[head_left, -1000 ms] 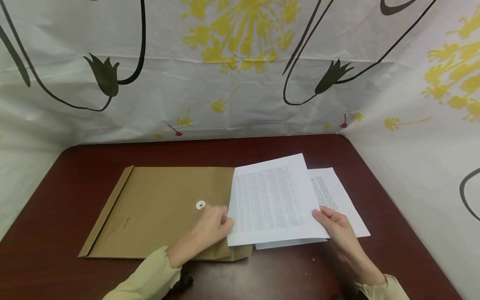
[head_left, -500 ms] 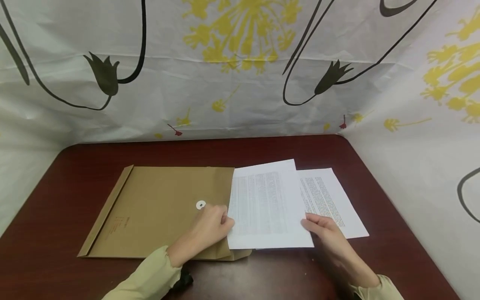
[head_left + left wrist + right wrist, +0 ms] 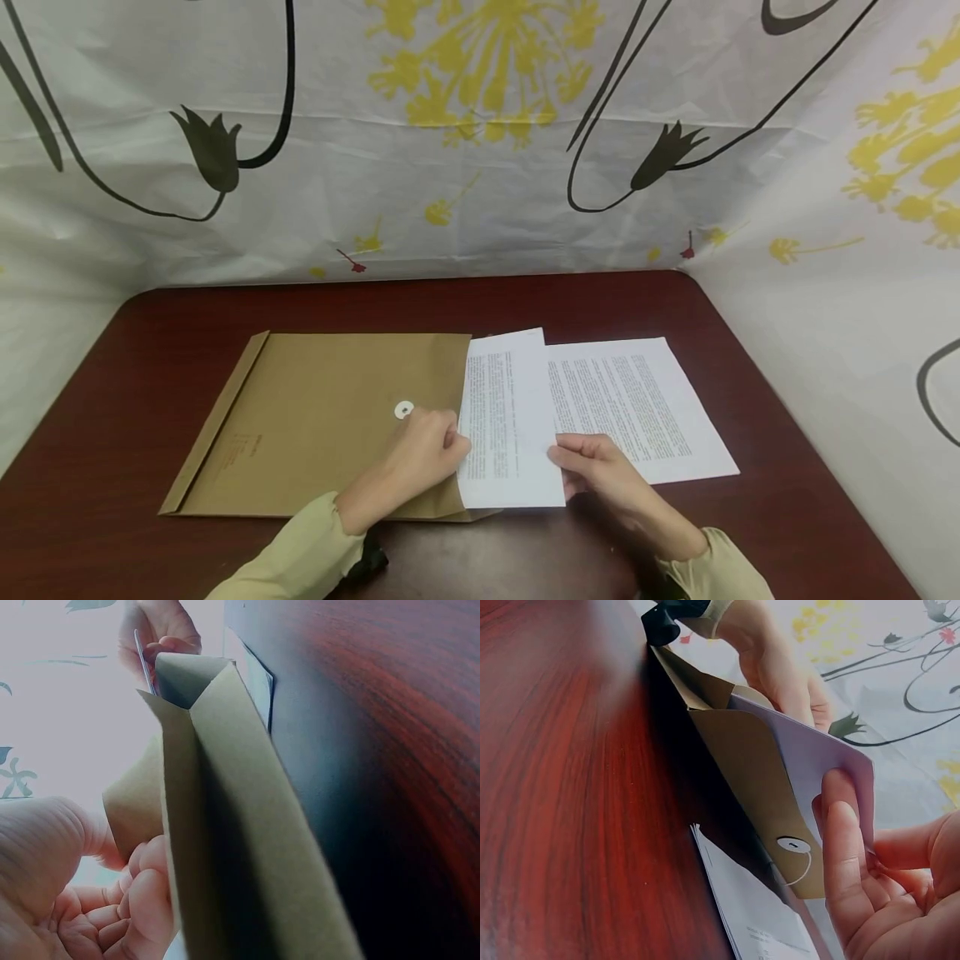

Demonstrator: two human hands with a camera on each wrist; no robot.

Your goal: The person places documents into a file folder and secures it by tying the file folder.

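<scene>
A brown paper document envelope (image 3: 330,417) lies on its side across the table, its mouth facing right. My left hand (image 3: 420,450) pinches the upper edge of that mouth between thumb and curled fingers, lifting it a little, as the left wrist view shows at the envelope's side wall (image 3: 255,795). Printed sheets (image 3: 513,425) stick partway out of the mouth. At their right edge my right hand (image 3: 607,475) holds them between thumb and fingers. In the right wrist view the sheets (image 3: 817,757) enter above the flap (image 3: 750,765) with its white string button (image 3: 793,844).
Another set of printed papers (image 3: 630,408) lies on the table to the right, partly behind the held sheets. The dark red table (image 3: 540,558) meets a patterned white cloth (image 3: 465,208) at the back and sides.
My right hand has moved left with the sheets, which slid deeper into the envelope. More of the papers on the right now shows. My left hand stays in place.
</scene>
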